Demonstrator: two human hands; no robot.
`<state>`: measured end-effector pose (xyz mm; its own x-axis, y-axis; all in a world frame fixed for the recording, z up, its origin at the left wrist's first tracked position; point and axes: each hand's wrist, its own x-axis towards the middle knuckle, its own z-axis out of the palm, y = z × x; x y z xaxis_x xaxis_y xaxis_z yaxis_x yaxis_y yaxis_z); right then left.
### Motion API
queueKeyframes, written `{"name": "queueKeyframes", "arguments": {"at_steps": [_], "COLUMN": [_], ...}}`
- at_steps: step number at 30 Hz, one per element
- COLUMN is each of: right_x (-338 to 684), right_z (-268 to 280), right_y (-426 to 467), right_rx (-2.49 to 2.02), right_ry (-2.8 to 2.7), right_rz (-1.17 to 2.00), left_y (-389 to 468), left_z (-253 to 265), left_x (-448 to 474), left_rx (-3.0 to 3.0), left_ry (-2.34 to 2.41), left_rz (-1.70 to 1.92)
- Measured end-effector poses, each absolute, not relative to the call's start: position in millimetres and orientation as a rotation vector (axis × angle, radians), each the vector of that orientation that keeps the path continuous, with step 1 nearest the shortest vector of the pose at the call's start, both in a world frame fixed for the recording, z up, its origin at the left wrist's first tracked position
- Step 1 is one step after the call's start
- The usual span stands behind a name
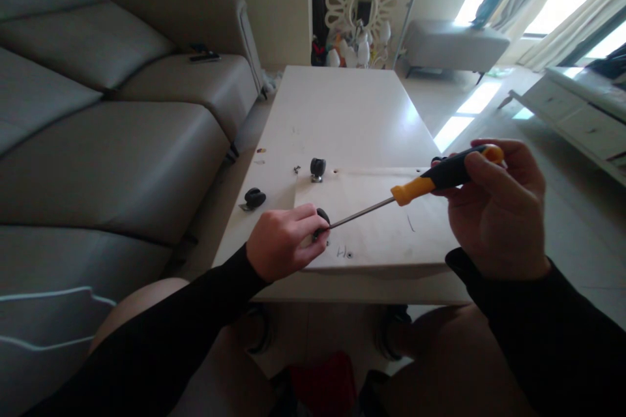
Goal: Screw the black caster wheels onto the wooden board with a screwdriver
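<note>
My right hand (499, 208) is wrapped round the handle of a screwdriver (430, 179) with a black and yellow grip. Its metal shaft slants down to the left, and the tip meets the fingertips of my left hand (288, 238). Those fingers are closed on a black caster wheel (323, 215), mostly hidden, at the near left corner of a white panel (376, 221). A second caster (317, 168) stands on the panel's far left corner. Farther left, a loose caster (254, 198) lies on the white table (342, 104). Small screws (297, 170) lie near the panel.
A grey sofa (161, 156) runs along the left, with a dark remote-like object (205, 57) on its seat. Behind the table are a white-framed mirror (362, 3) and a grey bench (454, 45). A white drawer cabinet (567, 107) stands at right.
</note>
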<state>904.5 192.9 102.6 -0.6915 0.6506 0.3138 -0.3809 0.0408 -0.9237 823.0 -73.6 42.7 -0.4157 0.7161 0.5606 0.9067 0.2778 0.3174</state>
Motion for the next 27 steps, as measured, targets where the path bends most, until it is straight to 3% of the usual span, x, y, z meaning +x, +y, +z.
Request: {"name": "queueKeyframes", "arguments": {"at_steps": [20,27], "right_x": [901,902], "right_z": [104,103], "right_y": [192,193], "right_rx": [-0.346,-0.349], "right_ry": [-1.493,-1.506], "right_rz": [1.761,1.757], "left_y": [-79,-88], "left_z": [52,64], "left_x": [820,807], "left_rx": [-1.458,-1.168], "left_ry": [-2.349,-2.710], "left_rz": [-0.911,-1.082]}}
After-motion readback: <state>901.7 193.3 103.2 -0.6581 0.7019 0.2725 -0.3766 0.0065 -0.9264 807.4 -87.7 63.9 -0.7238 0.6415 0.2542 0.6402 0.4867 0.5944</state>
